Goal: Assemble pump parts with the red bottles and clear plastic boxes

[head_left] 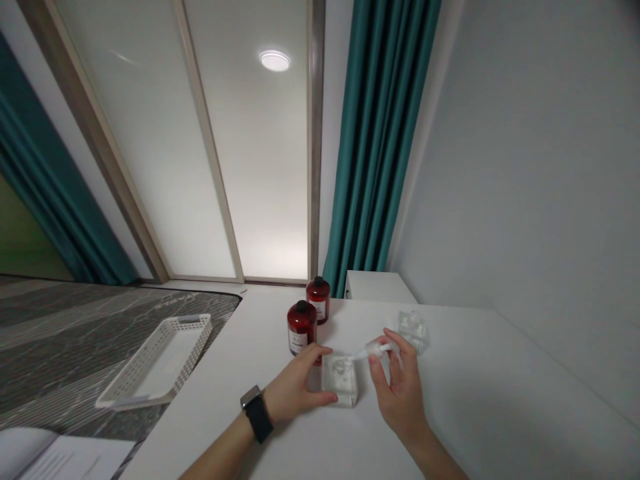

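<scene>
My left hand, with a black watch on the wrist, grips the side of a clear square container standing on the white table. In my right hand is a small clear pump or dropper piece, pinched between the fingers, its thin tip reaching over the container's top. A second clear container stands just behind my right hand. Two dark red bottles with black caps, one nearer and one farther, stand behind my left hand.
A white plastic basket lies at the table's left edge over a grey patterned surface. Papers show at the bottom left. A small white box sits by the teal curtain. A white wall runs along the right.
</scene>
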The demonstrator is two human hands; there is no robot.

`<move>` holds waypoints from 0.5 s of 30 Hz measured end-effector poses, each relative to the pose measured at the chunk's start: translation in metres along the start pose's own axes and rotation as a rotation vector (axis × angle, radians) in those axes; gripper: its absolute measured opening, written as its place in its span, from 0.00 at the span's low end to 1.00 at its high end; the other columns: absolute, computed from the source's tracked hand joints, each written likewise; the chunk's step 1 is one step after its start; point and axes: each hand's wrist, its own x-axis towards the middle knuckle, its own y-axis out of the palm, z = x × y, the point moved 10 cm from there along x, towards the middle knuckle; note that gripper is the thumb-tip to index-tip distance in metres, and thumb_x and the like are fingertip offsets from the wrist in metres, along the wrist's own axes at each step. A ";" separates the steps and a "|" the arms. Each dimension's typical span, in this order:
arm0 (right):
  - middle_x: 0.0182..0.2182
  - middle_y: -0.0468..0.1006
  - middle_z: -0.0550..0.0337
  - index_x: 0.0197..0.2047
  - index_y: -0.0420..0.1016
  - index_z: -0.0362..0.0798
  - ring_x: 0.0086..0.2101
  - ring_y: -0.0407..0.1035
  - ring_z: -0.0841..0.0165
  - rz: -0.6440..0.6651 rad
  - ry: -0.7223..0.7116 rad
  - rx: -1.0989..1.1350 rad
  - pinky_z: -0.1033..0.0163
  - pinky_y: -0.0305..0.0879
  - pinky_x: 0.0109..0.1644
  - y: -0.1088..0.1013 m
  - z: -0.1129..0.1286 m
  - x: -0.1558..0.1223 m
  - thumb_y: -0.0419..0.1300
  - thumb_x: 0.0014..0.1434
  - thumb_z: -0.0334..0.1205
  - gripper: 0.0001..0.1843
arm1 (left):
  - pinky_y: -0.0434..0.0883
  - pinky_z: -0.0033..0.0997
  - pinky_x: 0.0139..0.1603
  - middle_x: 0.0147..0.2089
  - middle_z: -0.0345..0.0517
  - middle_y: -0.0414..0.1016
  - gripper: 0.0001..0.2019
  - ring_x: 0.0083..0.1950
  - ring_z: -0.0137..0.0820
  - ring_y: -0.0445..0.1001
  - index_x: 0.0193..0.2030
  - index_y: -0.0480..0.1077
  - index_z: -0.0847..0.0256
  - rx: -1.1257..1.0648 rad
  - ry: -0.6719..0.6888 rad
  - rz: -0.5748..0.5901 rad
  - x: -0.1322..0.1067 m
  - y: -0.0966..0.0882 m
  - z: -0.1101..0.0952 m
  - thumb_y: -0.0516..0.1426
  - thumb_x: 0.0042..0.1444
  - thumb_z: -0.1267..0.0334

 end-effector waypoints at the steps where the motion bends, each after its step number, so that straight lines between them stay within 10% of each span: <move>1: 0.46 0.72 0.52 0.60 0.64 0.52 0.46 0.71 0.62 0.005 -0.006 -0.017 0.53 0.71 0.53 0.000 -0.001 -0.001 0.59 0.64 0.42 0.22 | 0.69 0.46 0.58 0.56 0.52 0.70 0.31 0.55 0.44 0.72 0.58 0.64 0.60 0.000 0.000 0.001 0.000 0.000 0.000 0.69 0.48 0.64; 9: 0.48 0.74 0.52 0.60 0.68 0.52 0.48 0.71 0.60 0.104 -0.030 -0.034 0.52 0.69 0.56 0.015 -0.001 -0.011 0.60 0.63 0.42 0.22 | 0.68 0.47 0.60 0.57 0.53 0.70 0.32 0.57 0.46 0.71 0.59 0.64 0.59 0.008 0.017 -0.011 0.000 0.000 0.002 0.69 0.47 0.63; 15: 0.45 0.75 0.53 0.61 0.66 0.51 0.43 0.73 0.64 0.030 0.226 0.146 0.56 0.71 0.51 0.012 -0.016 -0.004 0.60 0.63 0.48 0.26 | 0.69 0.46 0.59 0.57 0.53 0.70 0.31 0.57 0.45 0.71 0.58 0.64 0.60 -0.004 0.013 -0.002 0.000 0.000 0.000 0.69 0.48 0.64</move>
